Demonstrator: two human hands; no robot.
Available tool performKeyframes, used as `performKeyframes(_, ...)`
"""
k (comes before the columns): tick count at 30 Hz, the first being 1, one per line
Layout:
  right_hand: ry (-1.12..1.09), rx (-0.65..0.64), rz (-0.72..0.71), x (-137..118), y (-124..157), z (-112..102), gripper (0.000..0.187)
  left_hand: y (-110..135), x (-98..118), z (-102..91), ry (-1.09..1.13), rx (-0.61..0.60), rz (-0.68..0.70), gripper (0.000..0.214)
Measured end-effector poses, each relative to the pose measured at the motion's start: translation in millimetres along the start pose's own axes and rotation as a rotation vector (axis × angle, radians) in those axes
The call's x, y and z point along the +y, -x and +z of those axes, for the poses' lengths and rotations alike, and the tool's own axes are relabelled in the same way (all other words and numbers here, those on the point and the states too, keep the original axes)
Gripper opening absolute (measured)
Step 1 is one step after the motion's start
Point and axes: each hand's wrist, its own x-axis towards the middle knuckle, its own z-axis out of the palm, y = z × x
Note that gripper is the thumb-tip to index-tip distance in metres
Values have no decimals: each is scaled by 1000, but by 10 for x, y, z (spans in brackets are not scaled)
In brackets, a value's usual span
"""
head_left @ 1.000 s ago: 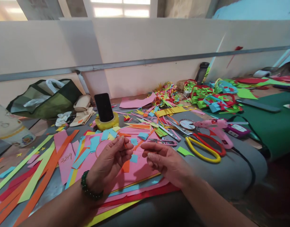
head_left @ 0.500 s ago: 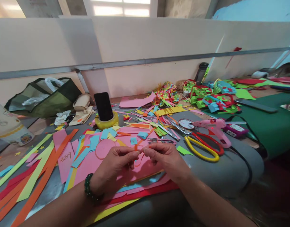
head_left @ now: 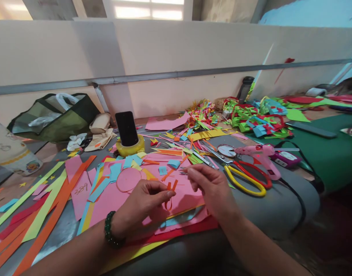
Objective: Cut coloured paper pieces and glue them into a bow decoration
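Note:
My left hand (head_left: 147, 201) pinches an orange paper strip (head_left: 169, 203) between thumb and fingertips. The strip is bent into a loop, with two ends standing up above the fingers. To its right, my right hand (head_left: 212, 188) is apart from the strip, its fingers drawn together in a pinch. Past its fingertips show the pointed metal tips of a small tool (head_left: 184, 168); the hand hides the rest, and I cannot tell if it grips the tool. Pink paper sheets (head_left: 107, 201) lie beneath both hands, with a pink paper circle (head_left: 129, 180) on top.
Large scissors (head_left: 244, 180) with red and yellow handles lie to the right, beside a pink glue gun (head_left: 264, 155). A phone (head_left: 126, 128) leans in a yellow tape roll (head_left: 132, 148). Orange strips (head_left: 58, 207) spread at left; piled paper decorations (head_left: 250, 117) lie at back right.
My right hand has let go of the orange strip and moved right, over the small metal tool. My left hand keeps the strip, which now shows two upright ends.

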Motion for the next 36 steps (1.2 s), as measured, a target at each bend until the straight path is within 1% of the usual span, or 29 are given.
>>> performKeyframes(2, -116, 58, 13, -81, -34, -102, 11, -3, -3, -8, 26, -2, -28, 29)
performKeyframes(4, -140, 41, -6, -162, -41, -210, 21, -9, -6, -16, 54, -6, -46, 30)
performKeyframes(6, -86, 13, -63, -226, -13, -314, 29, -16, -6, -24, 86, -5, -56, 30)
performKeyframes(8, 22, -17, -121, -278, 42, -407, 35, -25, -2, -32, 121, 0, -73, 30)
performKeyframes(9, 92, -54, -133, -303, 75, -449, 37, -28, 0, -35, 136, 2, -83, 30)
performKeyframes(11, 255, -177, -131, -361, 141, -518, 37, -34, 5, -37, 163, 11, -95, 29)
performKeyframes(13, 394, -314, -115, -424, 195, -565, 28, -35, 10, -35, 190, 19, -94, 27)
performKeyframes(15, 434, -390, -108, -473, 224, -584, 14, -32, 13, -28, 227, 22, -87, 27)
performKeyframes(17, 423, -446, -95, -490, 223, -567, 4, -27, 16, -21, 255, 13, -90, 28)
performKeyframes(19, 428, -504, -54, -465, 191, -504, 15, -23, 18, -17, 272, 10, -86, 27)
performKeyframes(21, 454, -465, 4, -402, 142, -395, 25, -21, 18, -17, 260, 7, -78, 27)
performKeyframes(24, 443, -323, 42, -262, 68, -193, 22, -17, 9, -23, 214, -20, -75, 29)
performKeyframes(25, 422, -317, 41, -214, 48, -132, 24, -17, 5, -25, 204, -34, -72, 30)
performKeyframes(27, 371, -347, 36, -132, 22, -39, 24, -16, -4, -28, 184, -63, -61, 30)
performKeyframes(30, 327, -341, 35, -72, 11, 22, 20, -20, -16, -31, 161, -87, -56, 30)
performKeyframes(32, 329, -318, 30, -68, 14, 28, 20, -25, -25, -32, 194, -89, -62, 29)
performKeyframes(36, 371, -282, 18, -74, 14, 21, 23, -39, -52, -34, 277, -50, -79, 22)
